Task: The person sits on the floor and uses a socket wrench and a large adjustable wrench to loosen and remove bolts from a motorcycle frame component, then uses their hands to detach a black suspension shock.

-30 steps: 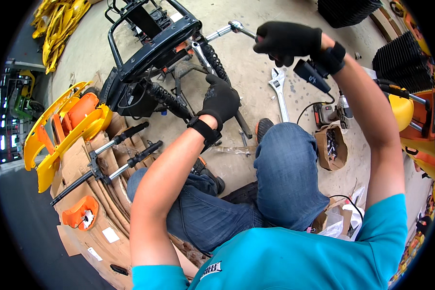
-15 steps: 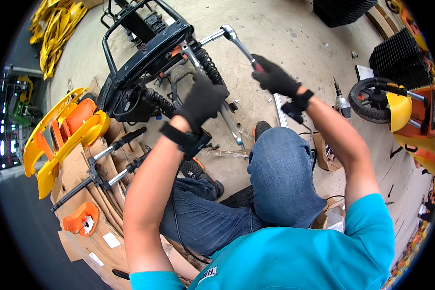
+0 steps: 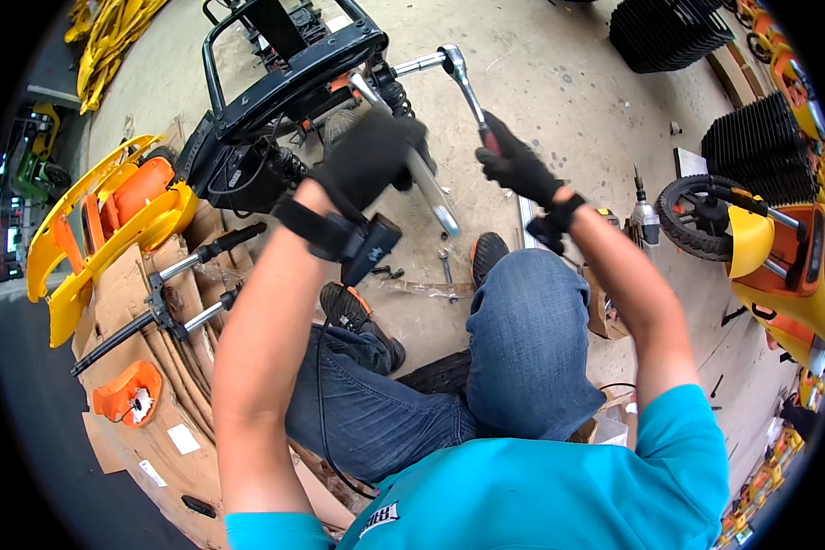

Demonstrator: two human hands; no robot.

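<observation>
My left hand (image 3: pixel 367 160), in a black glove and blurred by motion, is closed around a long silver wrench (image 3: pixel 434 200). The wrench's upper end reaches toward the underside of a black vehicle frame (image 3: pixel 289 81). My right hand (image 3: pixel 520 165), also gloved, is wrapped round the red grip of a ratchet (image 3: pixel 468 89). A silver extension (image 3: pixel 420 64) runs left from the ratchet's head to the frame, beside a black coil-spring shock absorber (image 3: pixel 396 99). My left hand hides part of the frame's lower side, so I cannot see what the tools' far ends engage.
On the left, a yellow and orange body panel (image 3: pixel 110 215) and a fork assembly (image 3: pixel 165 302) lie on cardboard (image 3: pixel 188 472). A power tool (image 3: pixel 645 220) stands right of my right arm, near a wheeled yellow vehicle (image 3: pixel 756 238). A small wrench (image 3: pixel 445 266) lies by my shoe.
My left hand has swung with the long wrench, whose lower end has risen away from the floor. The right hand still grips the ratchet. The whole view has shifted slightly.
</observation>
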